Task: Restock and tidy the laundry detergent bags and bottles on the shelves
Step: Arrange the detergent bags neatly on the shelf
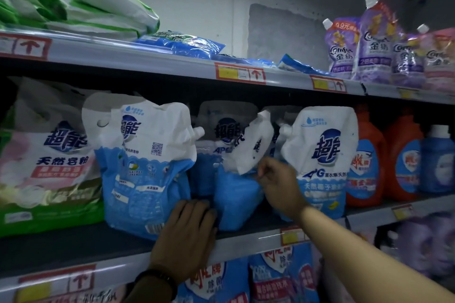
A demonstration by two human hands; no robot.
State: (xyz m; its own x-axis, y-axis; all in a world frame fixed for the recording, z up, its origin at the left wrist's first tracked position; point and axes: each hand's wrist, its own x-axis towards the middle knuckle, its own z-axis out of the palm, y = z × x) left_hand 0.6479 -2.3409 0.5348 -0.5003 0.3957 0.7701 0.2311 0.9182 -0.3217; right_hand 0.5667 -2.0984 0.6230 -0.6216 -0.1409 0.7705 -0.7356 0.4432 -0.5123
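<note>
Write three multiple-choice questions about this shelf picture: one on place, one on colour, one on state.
1. Where do the purple pouches stand?
A. top shelf, right end
B. middle shelf, left end
C. bottom shelf

2. What colour are the two bottles nearest the blue-and-white pouches?
A. green
B. orange
C. yellow

3. How is the pouch that the right hand pinches?
A. fully upright
B. top folded over
C. lying flat

Answers: 1 A, they line its right end; 2 B, both bodies are orange; 3 B, its white top flops sideways.
</note>
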